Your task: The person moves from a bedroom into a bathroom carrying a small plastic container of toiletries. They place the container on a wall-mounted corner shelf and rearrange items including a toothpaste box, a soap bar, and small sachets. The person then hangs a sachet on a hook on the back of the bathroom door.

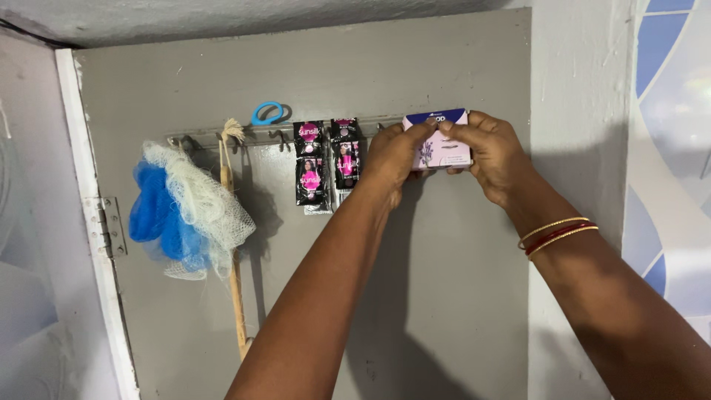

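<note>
Two bare forearms rise from the near edge, the right one wearing bangles [557, 233] (gold and red) at the wrist. The left hand [392, 155] and right hand [492, 152] meet high on a grey door [444, 281], both closed on a small box [438, 141], pale pink with a dark blue top, held against a hook rail [259, 133]. Each grip pinches the box from its own side, thumbs on the top edge. Left of the box hang black sachets [326, 163], a blue ring [268, 112], a wooden brush [235, 281] and a blue and white loofah [185, 211].
</note>
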